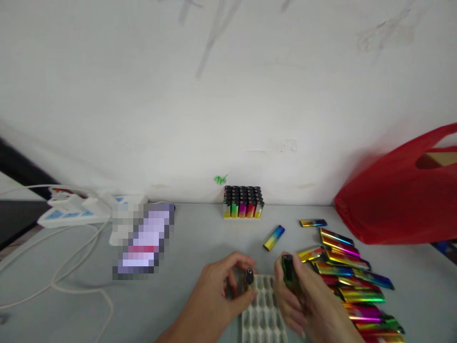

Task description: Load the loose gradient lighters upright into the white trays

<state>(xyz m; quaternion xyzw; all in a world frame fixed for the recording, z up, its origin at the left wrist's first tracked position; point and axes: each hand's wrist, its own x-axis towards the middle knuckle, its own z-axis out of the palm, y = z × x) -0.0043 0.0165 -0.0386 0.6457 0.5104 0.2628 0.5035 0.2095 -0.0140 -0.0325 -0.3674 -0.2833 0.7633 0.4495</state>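
Observation:
My left hand (223, 290) is at the top left corner of a pale slotted tray (264, 314), its fingers curled around a black-topped lighter (249, 276) standing there. Beyond that lighter, the tray's visible slots hold nothing. On the tray's right side, my right hand (303, 295) grips a dark green lighter (288, 271) with its black top up. Just beyond the hands a blue and yellow lighter (274, 237) lies on the grey table. Many shiny coloured lighters (360, 290) lie in a pile to the right of my right hand.
A block of upright lighters (243, 205) stands against the wall. One lighter (313, 223) lies near a red bag (403, 200) at the right. On the left are a blurred phone (148, 238), a white power strip (74, 212) and looping white cables (55, 267).

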